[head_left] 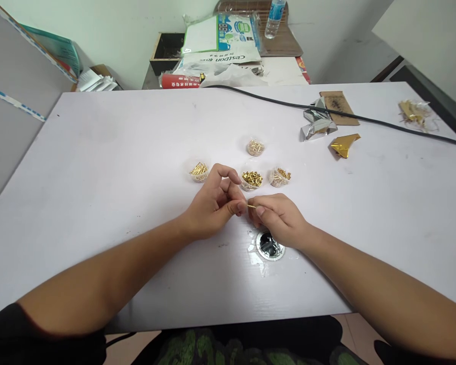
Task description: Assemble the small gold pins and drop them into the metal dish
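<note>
The broad white tabletop (110, 167) carries everything, with a black cable (327, 109) running across its far side toward two o'clock. At one o'clock from the hands lie a crumpled silver foil wrapper (317, 124) and a folded gold foil scrap (344, 144).

The left hand (213, 205) and right hand (277, 220) meet at the centre, each pinching one end of a thin gold-coloured metal pin (251, 206) between thumb and forefinger; the other fingers curl in loosely.

The pin's long axis runs nearly level, from nine to three o'clock, slightly lower at the right. Which end is the tip I cannot tell.

Just beyond, at twelve o'clock, sit four small clear cups of gold pins (252, 179); a round shiny metal-rimmed dish (269, 247) lies at six o'clock, partly under the right hand.

The likeliest trouble is the slender pin slipping from such a fine pinch and rolling off across the smooth top, or a knuckle nudging a nearby cup and scattering its contents.
</note>
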The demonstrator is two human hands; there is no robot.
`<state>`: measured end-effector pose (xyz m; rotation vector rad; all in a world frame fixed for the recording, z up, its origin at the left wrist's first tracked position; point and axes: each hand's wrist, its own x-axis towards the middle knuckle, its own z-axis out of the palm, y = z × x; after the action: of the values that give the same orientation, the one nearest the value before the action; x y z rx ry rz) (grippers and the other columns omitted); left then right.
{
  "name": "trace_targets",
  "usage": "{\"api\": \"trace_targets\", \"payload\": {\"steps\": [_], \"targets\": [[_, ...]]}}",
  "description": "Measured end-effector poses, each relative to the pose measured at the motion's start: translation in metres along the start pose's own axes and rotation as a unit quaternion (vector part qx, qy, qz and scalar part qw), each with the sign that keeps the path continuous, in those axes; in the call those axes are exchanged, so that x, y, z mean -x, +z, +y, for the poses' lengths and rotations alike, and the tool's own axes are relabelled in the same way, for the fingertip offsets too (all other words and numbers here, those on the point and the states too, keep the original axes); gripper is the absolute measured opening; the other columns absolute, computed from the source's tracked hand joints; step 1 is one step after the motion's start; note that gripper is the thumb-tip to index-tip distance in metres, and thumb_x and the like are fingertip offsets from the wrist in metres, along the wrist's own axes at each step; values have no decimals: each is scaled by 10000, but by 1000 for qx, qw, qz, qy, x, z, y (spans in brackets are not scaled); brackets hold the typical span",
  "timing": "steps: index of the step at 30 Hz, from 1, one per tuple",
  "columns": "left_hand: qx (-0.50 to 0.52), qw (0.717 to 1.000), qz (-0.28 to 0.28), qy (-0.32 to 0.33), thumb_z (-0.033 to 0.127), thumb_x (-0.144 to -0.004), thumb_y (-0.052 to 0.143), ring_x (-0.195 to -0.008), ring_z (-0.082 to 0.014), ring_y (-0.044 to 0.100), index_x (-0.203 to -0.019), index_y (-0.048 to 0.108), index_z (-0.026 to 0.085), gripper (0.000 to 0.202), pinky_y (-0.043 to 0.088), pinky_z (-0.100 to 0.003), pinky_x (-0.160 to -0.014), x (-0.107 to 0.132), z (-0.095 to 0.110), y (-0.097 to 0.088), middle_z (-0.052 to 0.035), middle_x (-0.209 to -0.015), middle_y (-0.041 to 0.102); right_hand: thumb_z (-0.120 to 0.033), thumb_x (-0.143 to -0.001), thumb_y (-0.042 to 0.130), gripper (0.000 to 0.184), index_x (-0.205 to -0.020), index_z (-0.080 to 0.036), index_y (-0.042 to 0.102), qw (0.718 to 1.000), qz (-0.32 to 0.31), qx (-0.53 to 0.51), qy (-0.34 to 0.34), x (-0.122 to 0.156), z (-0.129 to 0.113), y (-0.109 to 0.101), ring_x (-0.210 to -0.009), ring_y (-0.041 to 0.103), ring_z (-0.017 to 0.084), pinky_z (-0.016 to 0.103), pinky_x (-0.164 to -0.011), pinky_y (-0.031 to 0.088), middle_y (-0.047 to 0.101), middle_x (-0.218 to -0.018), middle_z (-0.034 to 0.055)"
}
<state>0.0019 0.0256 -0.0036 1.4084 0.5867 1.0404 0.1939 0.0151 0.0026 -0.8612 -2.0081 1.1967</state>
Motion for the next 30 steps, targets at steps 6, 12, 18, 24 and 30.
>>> {"api": "trace_targets", "payload": {"steps": [6, 12, 18, 24, 30], "targets": [[-10, 998, 8, 61, 196, -906, 624, -681, -82, 556, -986, 299, 262, 341, 503, -202, -623, 1, -3, 5, 69, -709, 502, -242, -943, 358, 328, -627, -189, 431, 1000, 3, -1, 19, 0, 0, 2, -476, 398, 97, 238, -475, 316, 443, -523, -29], [-12, 997, 26, 69, 233, -864, 690, -685, -81, 563, -936, 293, 252, 404, 509, -207, -613, 1, -2, 8, 73, -714, 476, -263, -945, 344, 325, -633, -199, 408, 1000, 9, -4, 24, 0, 0, 4, -488, 415, 107, 247, -480, 322, 457, -539, -20], [9, 998, 34, 46, 231, -882, 665, -698, -81, 571, -931, 285, 250, 384, 524, -214, -622, 1, 0, 11, 74, -719, 473, -234, -945, 336, 295, -669, -196, 433, 999, 26, 33, -8, -1, -4, 5, -487, 427, 105, 238, -482, 339, 459, -545, -24], [53, 998, 35, -4, 221, -885, 661, -694, -73, 578, -907, 267, 247, 396, 521, -207, -634, 0, 5, 12, 92, -683, 470, -220, -952, 346, 268, -716, -186, 468, 996, 34, 64, -46, -2, -4, 4, -482, 432, 93, 223, -486, 348, 466, -555, -33], [89, 993, 35, -62, 266, -855, 709, -666, -61, 578, -903, 253, 242, 459, 510, -206, -655, 0, 9, 13, 114, -656, 462, -170, -935, 352, 234, -749, -180, 493, 996, 27, 57, -60, -2, -4, 3, -446, 423, 77, 206, -460, 341, 462, -537, -49]]}}
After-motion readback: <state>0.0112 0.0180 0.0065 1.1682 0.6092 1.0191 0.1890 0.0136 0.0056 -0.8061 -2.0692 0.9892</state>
